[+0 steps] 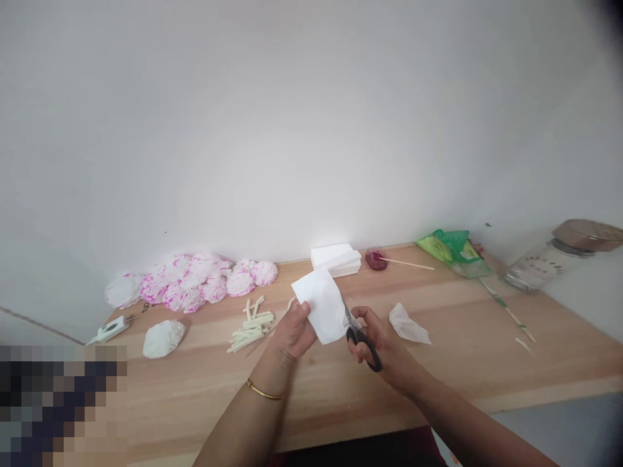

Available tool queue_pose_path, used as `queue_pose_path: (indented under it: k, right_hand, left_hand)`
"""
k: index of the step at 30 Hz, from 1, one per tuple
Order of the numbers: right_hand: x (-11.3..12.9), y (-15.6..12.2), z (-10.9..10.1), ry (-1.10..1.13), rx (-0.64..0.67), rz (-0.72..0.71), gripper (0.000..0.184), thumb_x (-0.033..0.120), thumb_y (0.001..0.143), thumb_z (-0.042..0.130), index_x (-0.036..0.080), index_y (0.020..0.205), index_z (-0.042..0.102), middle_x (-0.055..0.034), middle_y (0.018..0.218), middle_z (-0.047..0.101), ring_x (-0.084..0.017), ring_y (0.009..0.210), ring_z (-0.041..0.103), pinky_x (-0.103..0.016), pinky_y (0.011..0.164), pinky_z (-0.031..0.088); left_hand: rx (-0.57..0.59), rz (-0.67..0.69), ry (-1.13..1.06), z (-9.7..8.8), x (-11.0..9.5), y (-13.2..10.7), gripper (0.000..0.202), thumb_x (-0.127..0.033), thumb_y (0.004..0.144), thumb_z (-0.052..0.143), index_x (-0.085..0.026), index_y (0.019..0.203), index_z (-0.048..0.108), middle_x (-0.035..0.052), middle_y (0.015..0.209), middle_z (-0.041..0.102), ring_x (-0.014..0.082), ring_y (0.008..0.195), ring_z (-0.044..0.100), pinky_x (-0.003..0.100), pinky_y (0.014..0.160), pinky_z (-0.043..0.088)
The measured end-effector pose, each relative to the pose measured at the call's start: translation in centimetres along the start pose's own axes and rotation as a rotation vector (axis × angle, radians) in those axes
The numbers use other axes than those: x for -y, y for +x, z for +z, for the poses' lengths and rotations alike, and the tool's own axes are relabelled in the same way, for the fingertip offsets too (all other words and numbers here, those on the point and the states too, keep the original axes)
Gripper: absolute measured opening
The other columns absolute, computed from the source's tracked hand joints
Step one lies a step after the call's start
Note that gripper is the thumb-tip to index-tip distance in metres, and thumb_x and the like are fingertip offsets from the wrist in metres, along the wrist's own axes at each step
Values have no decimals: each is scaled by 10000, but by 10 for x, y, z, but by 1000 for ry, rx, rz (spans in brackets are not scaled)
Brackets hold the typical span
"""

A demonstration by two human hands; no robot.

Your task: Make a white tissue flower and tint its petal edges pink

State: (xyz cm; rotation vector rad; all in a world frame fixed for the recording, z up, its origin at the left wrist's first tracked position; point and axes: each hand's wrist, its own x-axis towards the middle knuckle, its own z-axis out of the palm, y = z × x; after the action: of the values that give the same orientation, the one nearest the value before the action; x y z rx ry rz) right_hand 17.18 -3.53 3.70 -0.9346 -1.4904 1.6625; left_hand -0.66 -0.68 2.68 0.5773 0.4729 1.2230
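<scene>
My left hand point(294, 328) pinches the lower left edge of a folded white tissue point(321, 306), holding it above the table. In my right hand point(374, 337) is a pair of black-handled scissors point(358, 337), its fingers through the loops. The blades lie along the right edge of the tissue, with a small bit of white paper beside them. Behind the tissue, a stack of folded white tissues point(335, 258) rests near the wall. To the right of my right hand lies a loose white tissue scrap point(409, 324).
Pink-and-white paper flowers point(195, 280) cluster at the back left, near a white plug point(113, 329) and a white paper puff point(164, 338). Pale short sticks point(250, 331) lie left of centre. A dark red dish point(376, 259), green packet point(453, 251) and tilted jar point(540, 264) stand rightward.
</scene>
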Motion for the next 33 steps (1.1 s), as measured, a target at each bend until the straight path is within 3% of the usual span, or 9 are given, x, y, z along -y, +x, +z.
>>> queue_pose_path:
  k: [3,7,16,22,33]
  right_hand:
    - [2,-1,3,-2,35,52,451,405,759,634,229,1001,296,79,627,435,-86,554,331,-206,501,260]
    - [0,-2,4,5,66,69,464,437,769,627,235,1014,289,84,628,423,-85,549,310,-207,499,249]
    - [-7,-2,2,28,173,-29,575,694,770,512,219,1041,332,32,695,460,-110,597,330,-255,558,253]
    - [-8,-1,3,18,218,-49,618,724,778,452,211,1094,317,24,720,460,-115,615,328,-265,591,254]
    - [-6,1,7,22,151,-70,589,724,774,465,216,1035,323,37,676,442,-113,588,323,-257,566,255]
  left_hand:
    - [-51,-4,9,2,5,1,468,-306,575,826,-113,957,638,74,836,696,206,732,649,353,748,502]
    - [-143,-63,7,10,11,0,389,-185,562,825,-118,885,619,15,706,651,128,574,595,273,582,499]
    - [-251,-43,12,16,10,-1,371,-178,539,836,-126,805,582,-14,628,614,106,517,559,249,537,483]
    - [-215,-55,26,17,14,-1,359,-217,560,829,-119,799,581,-17,591,590,98,488,544,236,518,469]
    - [-207,-80,56,12,18,-1,366,-251,588,823,-130,807,556,-7,616,607,115,510,581,238,519,487]
